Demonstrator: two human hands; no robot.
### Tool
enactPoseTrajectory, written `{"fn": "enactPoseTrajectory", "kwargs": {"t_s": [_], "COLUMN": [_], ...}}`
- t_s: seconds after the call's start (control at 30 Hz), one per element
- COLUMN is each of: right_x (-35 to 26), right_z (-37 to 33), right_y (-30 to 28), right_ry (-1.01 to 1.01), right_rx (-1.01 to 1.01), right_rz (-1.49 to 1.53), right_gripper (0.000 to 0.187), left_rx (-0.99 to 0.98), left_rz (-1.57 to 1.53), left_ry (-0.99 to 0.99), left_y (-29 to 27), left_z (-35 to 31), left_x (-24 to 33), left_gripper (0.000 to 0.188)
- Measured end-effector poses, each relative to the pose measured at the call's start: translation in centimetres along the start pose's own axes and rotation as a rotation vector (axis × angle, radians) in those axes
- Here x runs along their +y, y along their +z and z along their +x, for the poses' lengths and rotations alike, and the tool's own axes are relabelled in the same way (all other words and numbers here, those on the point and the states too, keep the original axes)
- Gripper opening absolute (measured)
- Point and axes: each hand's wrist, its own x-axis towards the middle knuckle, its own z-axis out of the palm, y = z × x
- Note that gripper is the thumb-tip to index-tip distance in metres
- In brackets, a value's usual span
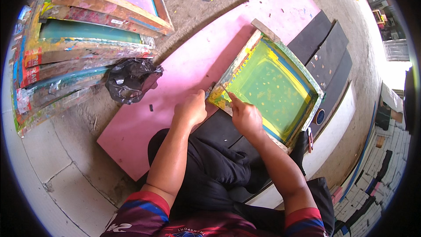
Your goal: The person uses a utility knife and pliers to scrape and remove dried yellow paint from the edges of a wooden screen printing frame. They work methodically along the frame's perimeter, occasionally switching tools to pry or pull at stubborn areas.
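With my right grip pinching a thin tool and my left grip curled, contents unclear, I should press lightly on the screen frame overlapping the right edge of the pink board.

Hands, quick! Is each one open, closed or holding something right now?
Left hand: closed, by the paint-stained frame; cannot tell if anything is inside.
Right hand: closed, holding what looks like a thin tool.
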Motion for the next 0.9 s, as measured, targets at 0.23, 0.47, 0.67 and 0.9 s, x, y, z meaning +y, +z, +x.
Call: {"fn": "enactPoseTrajectory", "kwargs": {"t_s": [0.23, 0.47, 0.67, 0.9], "right_x": [2.9, 5.3, 4.7, 6.2], "right_z": [0.1, 1.3, 1.1, 2.1], "right_y": [1.3, 3.3, 2.2, 3.2], "right_ry": [-0.08, -0.164, -0.182, -0.025], "right_rx": [0.036, 0.103, 0.127, -0.01], "right_rz": [0.097, 0.344, 0.333, 0.643], "right_gripper": [0.038, 0.038, 0.035, 0.038], "left_rx": [-0.017, -0.014, -0.01, 0.0], "left_rz": [-0.016, -0.004, -0.011, -0.002], "left_ry": [-0.029, -0.014, -0.012, -0.008], "left_y": [-0.2, -0.2, -0.4, -0.2], "left_z": [-0.1, 0.0, -0.3, -0.2], "left_x": [0.1, 0.5, 0.4, 0.5], "left_gripper": [0.029, 0.027, 0.027, 0.027]}}
